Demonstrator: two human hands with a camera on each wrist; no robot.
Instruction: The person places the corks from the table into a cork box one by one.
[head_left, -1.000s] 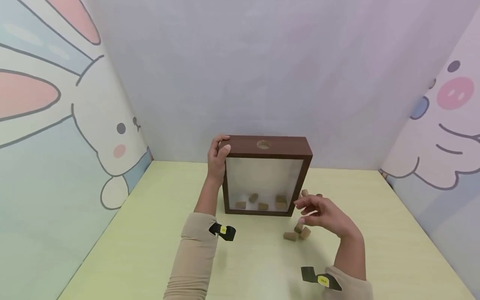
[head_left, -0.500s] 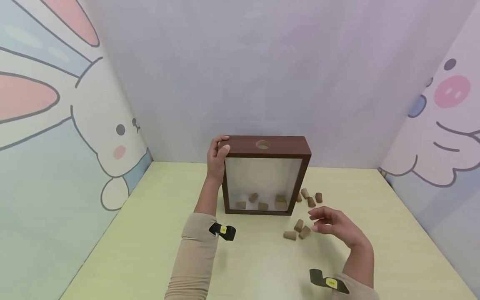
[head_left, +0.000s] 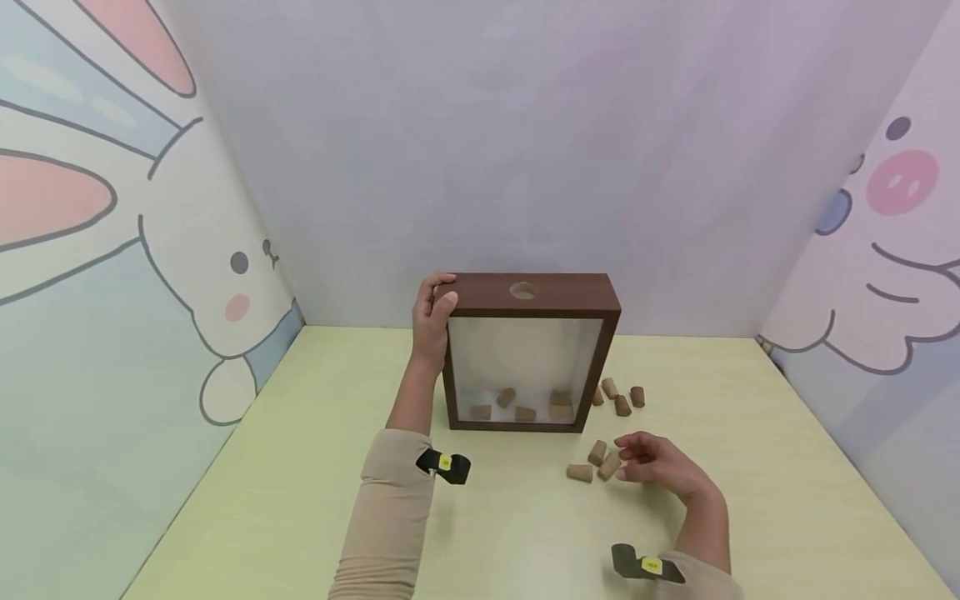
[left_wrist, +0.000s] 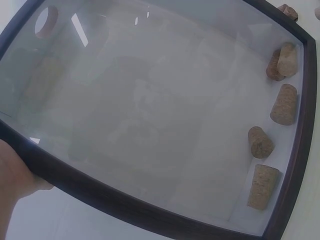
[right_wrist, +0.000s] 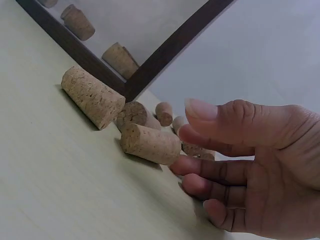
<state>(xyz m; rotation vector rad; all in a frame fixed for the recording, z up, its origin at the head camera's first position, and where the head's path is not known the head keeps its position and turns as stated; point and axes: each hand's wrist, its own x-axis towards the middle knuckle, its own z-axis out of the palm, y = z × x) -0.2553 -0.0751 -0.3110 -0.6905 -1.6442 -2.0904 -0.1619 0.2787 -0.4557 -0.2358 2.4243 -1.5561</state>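
A dark brown wooden shadow box with a clear front and a round hole in its top stands upright on the table. Several corks lie inside along its bottom. My left hand grips the box's upper left corner, thumb over the top edge. Low over the table, my right hand has its thumb and fingers apart, fingertips right at the nearest cork of a group of three. The other two are a cork lying to the left and a cork just behind.
Several more corks lie beside the box's lower right corner. A pale wall rises behind the yellowish table. Side panels with a cartoon rabbit and a cartoon pig flank it.
My right hand has moved back from beside the box, uncovering the corks there, then lowered toward the nearer group of three. The left hand keeps its hold on the box.
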